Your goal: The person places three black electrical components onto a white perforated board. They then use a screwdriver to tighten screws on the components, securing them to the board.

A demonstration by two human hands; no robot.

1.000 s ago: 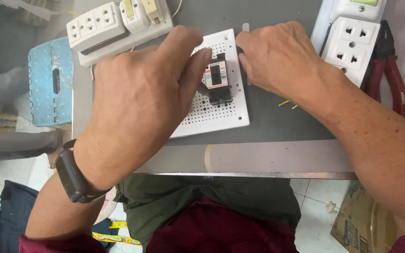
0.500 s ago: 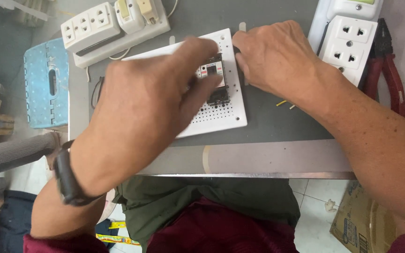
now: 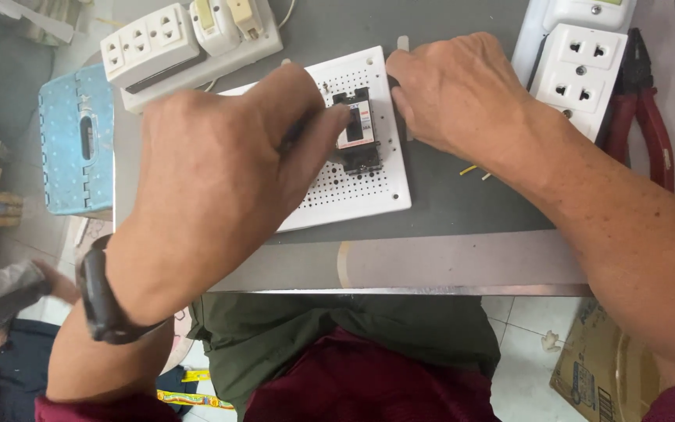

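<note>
The left hand [image 3: 220, 180], fingers curled together, has slid left, so its fingertips now pinch the black circuit breaker [image 3: 358, 129] from the side, uncovering it. The right hand [image 3: 455, 98] stays pressed on the white perforated board's [image 3: 353, 191] far right edge. Socket blocks [image 3: 583, 74] and red pliers [image 3: 650, 109] lie right; a blue case [image 3: 76, 141] sits left.
</note>
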